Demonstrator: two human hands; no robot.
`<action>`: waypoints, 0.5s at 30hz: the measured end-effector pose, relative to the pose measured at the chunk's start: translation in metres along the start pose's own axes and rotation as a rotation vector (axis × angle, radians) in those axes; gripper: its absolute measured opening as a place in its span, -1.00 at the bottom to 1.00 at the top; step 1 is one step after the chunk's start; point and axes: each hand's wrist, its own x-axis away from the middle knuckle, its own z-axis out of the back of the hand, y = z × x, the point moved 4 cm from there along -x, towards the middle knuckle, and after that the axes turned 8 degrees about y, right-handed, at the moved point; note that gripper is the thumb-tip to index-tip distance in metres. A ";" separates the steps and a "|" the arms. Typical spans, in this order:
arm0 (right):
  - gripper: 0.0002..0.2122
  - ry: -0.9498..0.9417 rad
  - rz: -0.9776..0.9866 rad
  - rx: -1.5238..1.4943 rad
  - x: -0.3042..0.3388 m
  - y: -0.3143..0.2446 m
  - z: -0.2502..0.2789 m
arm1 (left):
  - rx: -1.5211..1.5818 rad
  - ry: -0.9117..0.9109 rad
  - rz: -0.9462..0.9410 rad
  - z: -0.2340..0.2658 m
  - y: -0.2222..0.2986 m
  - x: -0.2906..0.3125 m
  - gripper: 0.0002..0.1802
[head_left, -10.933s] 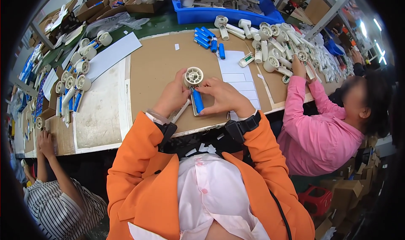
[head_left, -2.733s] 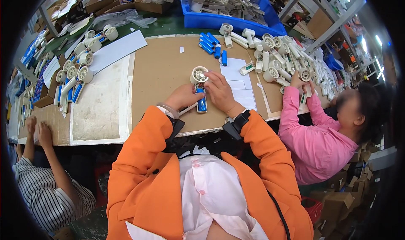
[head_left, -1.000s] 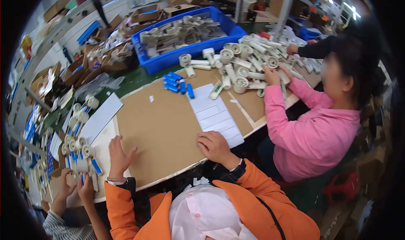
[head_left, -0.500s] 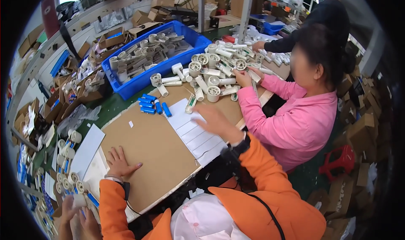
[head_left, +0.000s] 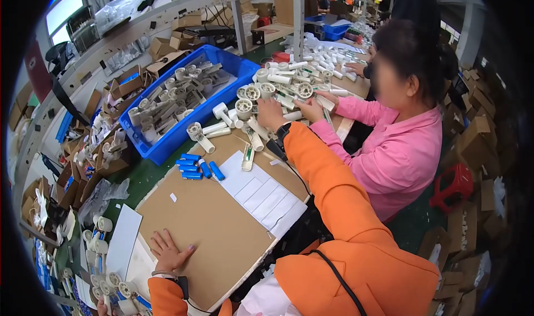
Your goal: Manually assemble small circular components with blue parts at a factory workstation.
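Note:
My left hand (head_left: 169, 252) lies flat with its fingers spread on a brown cardboard sheet (head_left: 194, 216). Stretched far forward, my right hand (head_left: 271, 116) is at the near side of a heap of white plastic housings (head_left: 286, 80) with round heads and tube handles. Its fingertips are hidden among them, so any grip cannot be made out. One long housing with a green circuit board (head_left: 248, 157) lies nearer, on a ruled white paper sheet (head_left: 261, 196). Left of that paper sit several blue cylindrical batteries (head_left: 192, 166).
Beyond the cardboard stands a blue bin (head_left: 167, 149) of housings. A co-worker in pink (head_left: 389, 155) handles parts at the right; another person in dark clothing (head_left: 414, 10) is behind. At the lower left are more assembled pieces (head_left: 114, 282). A red stool (head_left: 451, 188) stands right.
My right hand has moved from above the ruled paper forward to the heap of housings. My left hand stays flat on the cardboard. The view has shifted.

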 end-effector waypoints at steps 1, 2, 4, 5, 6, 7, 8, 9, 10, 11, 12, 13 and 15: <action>-0.60 -0.011 0.000 0.006 0.000 0.000 -0.004 | 0.011 0.001 0.002 0.000 -0.002 -0.001 0.39; -0.61 -0.004 0.001 -0.012 -0.001 -0.001 -0.007 | 0.022 0.000 0.003 0.000 -0.003 -0.002 0.40; -0.64 0.019 0.000 -0.048 -0.004 0.000 -0.011 | 0.034 -0.006 0.001 0.001 -0.004 -0.005 0.41; -0.64 0.011 -0.001 -0.042 -0.004 0.003 -0.012 | 0.033 -0.001 -0.003 0.001 -0.004 -0.006 0.41; -0.65 0.098 0.035 -0.052 -0.005 0.005 -0.010 | 0.033 0.003 -0.006 0.001 -0.004 -0.007 0.41; -0.66 0.185 0.072 -0.062 -0.004 0.008 -0.006 | 0.031 0.009 -0.011 0.000 -0.003 -0.009 0.40; -0.67 0.268 0.110 -0.077 -0.001 0.006 -0.002 | 0.031 -0.003 -0.009 -0.002 -0.005 -0.009 0.40; -0.67 0.258 0.109 -0.075 0.000 0.004 -0.001 | 0.005 0.016 -0.011 -0.003 -0.006 -0.009 0.38; -0.67 0.363 0.093 -0.125 0.000 0.001 0.009 | -0.019 0.038 -0.015 -0.003 -0.006 -0.010 0.36; -0.68 0.470 0.076 -0.175 0.001 -0.004 0.019 | -0.045 0.060 -0.020 -0.004 -0.006 -0.011 0.35; -0.68 0.579 0.058 -0.224 0.003 -0.008 0.030 | -0.046 0.055 -0.024 -0.006 -0.007 -0.010 0.35; -0.68 0.578 0.056 -0.220 0.004 -0.016 0.041 | -0.048 0.059 -0.019 -0.007 -0.009 -0.010 0.34; -0.68 0.526 0.084 -0.410 0.011 -0.041 0.067 | -0.055 0.067 -0.006 -0.009 -0.011 -0.008 0.34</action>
